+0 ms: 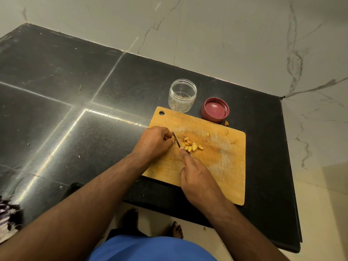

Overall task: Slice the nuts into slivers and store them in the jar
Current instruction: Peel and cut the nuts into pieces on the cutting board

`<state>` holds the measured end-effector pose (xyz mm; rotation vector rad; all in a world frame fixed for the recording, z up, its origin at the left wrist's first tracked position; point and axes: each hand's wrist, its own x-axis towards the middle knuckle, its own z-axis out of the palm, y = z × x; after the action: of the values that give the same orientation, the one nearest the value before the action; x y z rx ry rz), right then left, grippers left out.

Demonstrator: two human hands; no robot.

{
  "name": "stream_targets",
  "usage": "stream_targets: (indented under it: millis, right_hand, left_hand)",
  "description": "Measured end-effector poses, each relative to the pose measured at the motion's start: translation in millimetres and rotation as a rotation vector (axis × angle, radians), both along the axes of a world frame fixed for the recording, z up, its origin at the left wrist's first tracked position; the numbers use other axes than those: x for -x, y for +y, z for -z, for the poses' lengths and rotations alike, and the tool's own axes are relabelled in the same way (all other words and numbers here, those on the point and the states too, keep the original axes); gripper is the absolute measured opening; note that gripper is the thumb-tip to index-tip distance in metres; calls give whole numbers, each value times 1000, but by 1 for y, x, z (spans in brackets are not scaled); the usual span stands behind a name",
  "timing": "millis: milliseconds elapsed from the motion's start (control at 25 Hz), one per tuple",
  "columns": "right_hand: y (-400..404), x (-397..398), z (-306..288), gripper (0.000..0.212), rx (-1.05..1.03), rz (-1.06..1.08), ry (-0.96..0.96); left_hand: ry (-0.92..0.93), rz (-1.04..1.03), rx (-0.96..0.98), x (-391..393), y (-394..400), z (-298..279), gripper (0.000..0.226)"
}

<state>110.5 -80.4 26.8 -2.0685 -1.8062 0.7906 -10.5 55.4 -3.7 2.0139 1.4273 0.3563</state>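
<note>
The fingers (170, 140) of the left hand (153, 141) are curled together, pinching a nut (172, 136) against the cutting board (222, 162), with the knife blade (176, 139) just beside their tips. The right hand (197, 178) wraps the hidden handle, its forefinger stretched out along the blade's spine. The nut is almost wholly covered, so its long axis cannot be told; the blade runs from near-right to far-left, its tip pointing away from the person. Such a nut is probably light, hard and brittle, apt to skid or split under the edge, so it is best held low by its far end, fingertips tucked back. The slivers (190, 145) lie heaped to the right of the blade at mid-board, loose and featherweight, likely easier to scrape with the blade than to pick up. A few strays sit toward the far right corner. Beyond the board on the counter (56, 91) stands the jar (182, 96), upright and open, with its lid (215, 110) inverted beside it.
</note>
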Motion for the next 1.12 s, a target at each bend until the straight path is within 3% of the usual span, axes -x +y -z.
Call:
stream_targets:
  millis: [1120]
  right_hand:
    - [9,-4,13,54,14,-44,21]
  left_hand:
    - [60,-17,-34,-1,3,-2,23]
